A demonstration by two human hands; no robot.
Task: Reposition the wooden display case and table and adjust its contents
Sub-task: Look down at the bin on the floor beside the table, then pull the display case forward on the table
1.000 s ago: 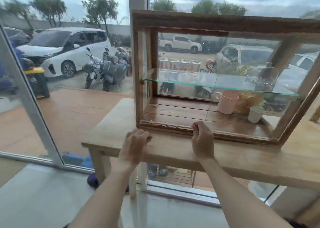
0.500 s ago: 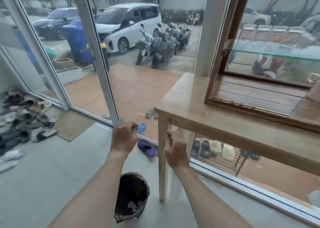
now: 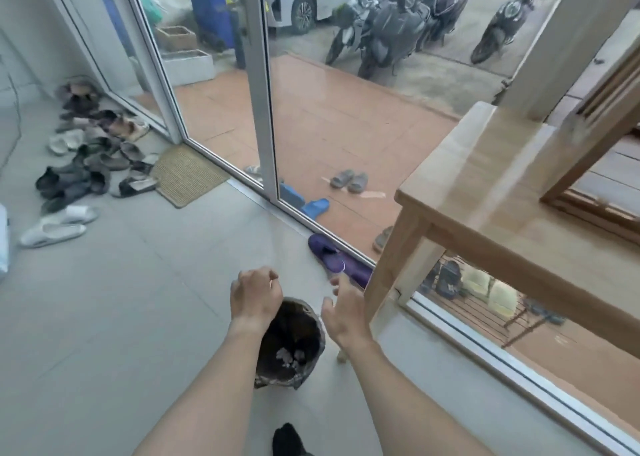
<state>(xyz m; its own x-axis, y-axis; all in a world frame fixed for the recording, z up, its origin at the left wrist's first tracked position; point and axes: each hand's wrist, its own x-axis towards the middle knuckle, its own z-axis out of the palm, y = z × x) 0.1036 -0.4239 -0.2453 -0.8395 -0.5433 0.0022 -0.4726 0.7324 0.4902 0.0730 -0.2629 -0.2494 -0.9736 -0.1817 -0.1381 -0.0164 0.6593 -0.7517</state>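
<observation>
- Here, my left hand (image 3: 255, 300) is hovering loosely curled and empty, lower centre.
- My right hand (image 3: 343, 312) is spreading open beside the table (image 3: 485, 192) leg, gripping nothing.

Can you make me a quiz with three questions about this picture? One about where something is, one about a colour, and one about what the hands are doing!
1. Where is the bin?
A. on the table
B. on the floor under the hands
C. outside the glass

2. What colour is the slipper by the table leg?
A. purple
B. red
C. yellow

3. What are the hands doing?
A. holding the table
B. holding the bin
C. holding nothing

Answers:
1. B, the bin stands on the grey floor below both hands.
2. A, the slipper beside the leg is purple.
3. C, the left hand is loosely curled and the right hand is open, both empty, above the bin.
</observation>
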